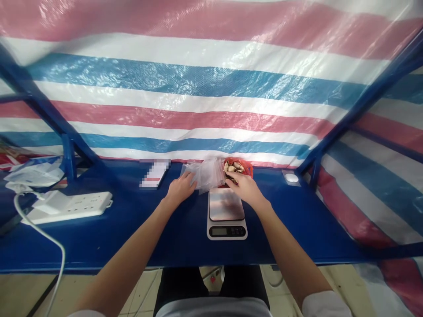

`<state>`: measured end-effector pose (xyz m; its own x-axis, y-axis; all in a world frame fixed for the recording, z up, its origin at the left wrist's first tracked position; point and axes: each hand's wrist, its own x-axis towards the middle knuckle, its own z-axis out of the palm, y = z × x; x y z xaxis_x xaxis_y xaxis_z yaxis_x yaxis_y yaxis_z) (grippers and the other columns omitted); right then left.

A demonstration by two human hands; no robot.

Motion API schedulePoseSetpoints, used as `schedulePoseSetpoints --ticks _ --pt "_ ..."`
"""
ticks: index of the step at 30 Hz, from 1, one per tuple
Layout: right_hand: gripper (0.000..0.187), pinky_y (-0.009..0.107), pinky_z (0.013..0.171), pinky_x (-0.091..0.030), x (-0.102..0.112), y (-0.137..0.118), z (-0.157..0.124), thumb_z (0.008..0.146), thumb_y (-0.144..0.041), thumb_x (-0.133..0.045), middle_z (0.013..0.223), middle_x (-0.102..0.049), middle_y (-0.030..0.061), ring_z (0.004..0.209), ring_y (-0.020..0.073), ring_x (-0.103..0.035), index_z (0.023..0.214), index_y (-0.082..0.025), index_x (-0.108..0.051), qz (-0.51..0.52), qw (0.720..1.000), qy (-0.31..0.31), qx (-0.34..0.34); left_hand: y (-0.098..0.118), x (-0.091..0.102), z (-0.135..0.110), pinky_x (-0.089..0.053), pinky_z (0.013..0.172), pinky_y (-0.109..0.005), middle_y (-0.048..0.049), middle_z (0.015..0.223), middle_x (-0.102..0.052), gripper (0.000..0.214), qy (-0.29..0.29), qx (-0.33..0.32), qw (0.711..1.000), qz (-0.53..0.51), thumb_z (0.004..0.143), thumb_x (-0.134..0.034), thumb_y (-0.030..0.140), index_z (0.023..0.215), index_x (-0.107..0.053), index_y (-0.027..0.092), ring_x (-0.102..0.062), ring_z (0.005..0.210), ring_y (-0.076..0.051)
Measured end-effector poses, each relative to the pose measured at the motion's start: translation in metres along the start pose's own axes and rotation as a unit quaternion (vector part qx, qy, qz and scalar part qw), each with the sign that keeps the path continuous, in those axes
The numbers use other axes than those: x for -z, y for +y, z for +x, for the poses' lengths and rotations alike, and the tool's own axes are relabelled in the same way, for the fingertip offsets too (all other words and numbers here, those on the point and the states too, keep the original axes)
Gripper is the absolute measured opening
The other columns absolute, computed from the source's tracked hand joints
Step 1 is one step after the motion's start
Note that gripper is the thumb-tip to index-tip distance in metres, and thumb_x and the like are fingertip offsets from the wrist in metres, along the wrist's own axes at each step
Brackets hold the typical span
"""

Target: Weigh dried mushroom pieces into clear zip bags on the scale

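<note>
Blue tabletop (172,237) before a striped tarpaulin (185,83); white power strip (68,208) far left; clear plastic bags (203,175) under the left hand (181,188), grip unclear; digital scale (227,214) just below a red container (250,169) of pale shell-like pieces (235,167); right hand (245,189) curved over the container's edge, touching the pieces, hold unclear.

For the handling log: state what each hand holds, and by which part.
The left hand seems to hold the clear plastic bag by its left edge. Whether the right hand, beside the red bowl, grips anything cannot be told.
</note>
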<state>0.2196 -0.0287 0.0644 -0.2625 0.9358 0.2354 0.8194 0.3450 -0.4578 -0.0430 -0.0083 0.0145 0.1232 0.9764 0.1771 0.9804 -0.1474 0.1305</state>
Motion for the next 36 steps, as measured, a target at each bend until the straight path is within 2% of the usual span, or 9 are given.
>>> schedulePoseSetpoints --ticks 5,9,14,19,21,26,28,33,36 --pt "0.041 0.033 0.092 -0.05 -0.014 -0.025 0.045 0.096 -0.032 -0.052 0.114 -0.075 0.0116 0.11 0.0269 -0.069 0.133 -0.02 -0.064 -0.064 0.996 -0.059 0.033 -0.002 0.002 0.014 -0.057 0.084 -0.038 -0.0131 0.142 -0.056 0.054 -0.015 0.005 1.0 -0.001 0.097 -0.045 0.034 0.15 -0.04 0.023 -0.065 0.116 -0.031" --pt "0.044 0.038 0.093 -0.05 -0.026 -0.032 0.069 0.096 -0.034 -0.049 0.114 -0.075 0.0146 0.109 0.0308 -0.069 0.135 -0.019 -0.062 -0.099 0.993 -0.068 0.012 -0.004 -0.002 0.019 -0.054 0.091 -0.043 -0.0151 0.132 -0.063 0.046 0.013 -0.016 1.0 0.021 0.096 -0.045 0.029 0.14 -0.053 0.02 -0.061 0.12 -0.033" --pt "0.04 0.042 0.091 -0.051 -0.035 -0.034 0.082 0.095 -0.031 -0.05 0.119 -0.072 0.0171 0.111 0.035 -0.067 0.128 -0.015 -0.065 -0.113 0.991 -0.062 -0.022 -0.012 -0.013 0.026 -0.049 0.098 -0.052 -0.0154 0.136 -0.062 0.036 0.048 -0.026 0.998 0.021 0.093 -0.05 0.03 0.124 -0.066 0.02 -0.056 0.125 -0.037" --pt "0.041 0.042 0.094 -0.052 -0.041 -0.034 0.088 0.095 -0.031 -0.051 0.125 -0.07 0.0151 0.114 0.0344 -0.066 0.132 -0.018 -0.062 -0.084 0.995 -0.053 -0.029 -0.023 -0.029 0.034 -0.043 0.108 -0.053 -0.0157 0.147 -0.053 0.044 0.055 0.016 0.998 -0.027 0.091 -0.056 0.037 0.131 -0.063 0.02 -0.046 0.138 -0.038" --pt "0.041 0.042 0.098 -0.051 -0.041 -0.034 0.089 0.095 -0.031 -0.052 0.124 -0.071 0.0134 0.115 0.0329 -0.066 0.132 -0.019 -0.063 -0.053 0.997 -0.042 -0.038 -0.026 -0.034 0.036 -0.04 0.112 -0.052 -0.0153 0.148 -0.053 0.044 0.047 -0.004 0.998 -0.041 0.091 -0.056 0.038 0.132 -0.062 0.021 -0.046 0.139 -0.036" --pt "0.038 0.039 0.102 -0.05 -0.041 -0.032 0.091 0.093 -0.027 -0.055 0.121 -0.073 0.0099 0.11 0.027 -0.069 0.128 -0.017 -0.067 0.084 0.995 0.002 -0.062 -0.031 -0.042 0.035 -0.026 0.121 -0.053 -0.0139 0.146 -0.055 0.041 0.046 -0.101 0.992 -0.053 0.093 -0.053 0.035 0.13 -0.064 0.021 -0.047 0.139 -0.032" --pt "0.035 0.038 0.103 -0.05 -0.044 -0.03 0.093 0.092 -0.026 -0.058 0.122 -0.073 0.0084 0.11 0.0246 -0.069 0.124 -0.018 -0.069 0.168 0.984 0.022 -0.052 -0.03 -0.041 0.035 -0.028 0.12 -0.051 -0.0136 0.143 -0.058 0.04 0.046 -0.124 0.989 -0.069 0.093 -0.052 0.032 0.129 -0.064 0.02 -0.05 0.136 -0.031" --pt "0.029 0.036 0.106 -0.049 -0.057 -0.033 0.104 0.089 -0.026 -0.06 0.123 -0.073 0.0055 0.117 0.0209 -0.067 0.115 -0.021 -0.073 0.387 0.921 0.033 -0.037 -0.027 -0.039 0.037 -0.044 0.107 -0.047 -0.0103 0.129 -0.068 0.035 0.043 -0.094 0.982 -0.157 0.087 -0.058 0.029 0.119 -0.069 0.022 -0.061 0.12 -0.03" --pt "0.028 0.038 0.103 -0.051 -0.063 -0.044 0.112 0.088 -0.03 -0.062 0.122 -0.073 0.0061 0.116 0.0224 -0.067 0.111 -0.02 -0.074 0.441 0.896 0.007 -0.046 -0.026 -0.041 0.04 -0.051 0.093 -0.038 -0.0089 0.108 -0.074 0.032 0.052 -0.059 0.954 -0.289 0.086 -0.055 0.03 0.112 -0.07 0.019 -0.068 0.098 -0.024"
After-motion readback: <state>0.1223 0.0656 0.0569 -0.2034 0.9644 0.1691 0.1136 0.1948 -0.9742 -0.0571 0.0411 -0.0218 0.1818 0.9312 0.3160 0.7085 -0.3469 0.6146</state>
